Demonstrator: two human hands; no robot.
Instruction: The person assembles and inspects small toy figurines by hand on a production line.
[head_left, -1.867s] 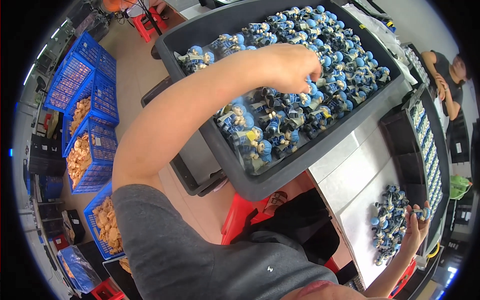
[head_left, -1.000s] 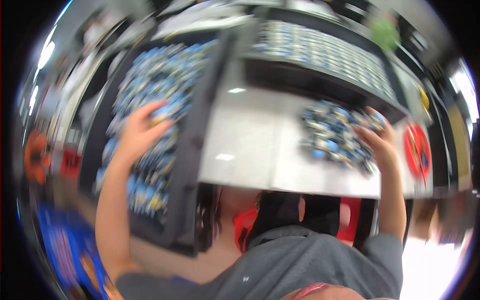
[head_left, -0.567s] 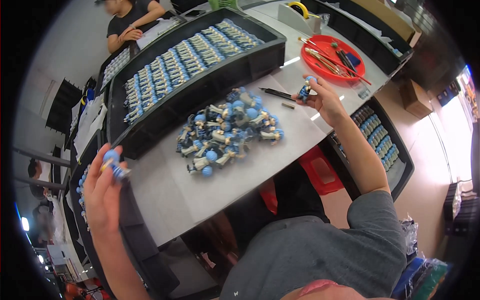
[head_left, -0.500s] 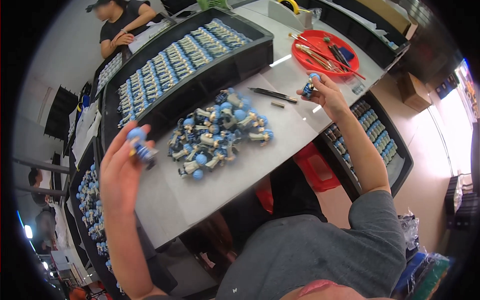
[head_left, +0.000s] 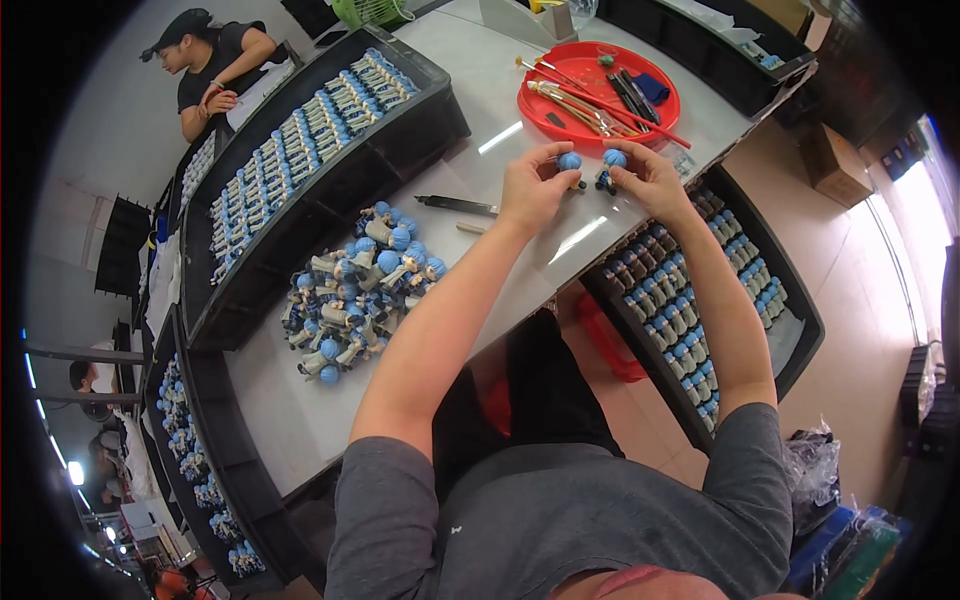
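My left hand [head_left: 532, 188] pinches a small figurine [head_left: 569, 161] by its round blue head, its body partly covered by my fingers. Close beside it, my right hand [head_left: 650, 180] is closed on another blue-headed figurine [head_left: 614, 158] with a dark body. The two figurines hang side by side with a small gap, just below the red tray. To the left, a heap of loose figurines [head_left: 345, 310] with blue heads and grey-white bodies lies on the white table [head_left: 300, 420]. Between heap and hands lie a black craft knife [head_left: 455, 205] and a short pale stick [head_left: 470, 228].
A round red tray [head_left: 530, 110] holds brushes and pens. Black crates with rows of figurines stand at the back left [head_left: 440, 110] and at the right below table height [head_left: 790, 370]. Another crate [head_left: 215, 400] borders the left edge. A co-worker [head_left: 215, 70] sits far left.
My left hand has swung from the far left across to the right, carrying its figurine beside the one in my right hand. The view has also shifted rightward.
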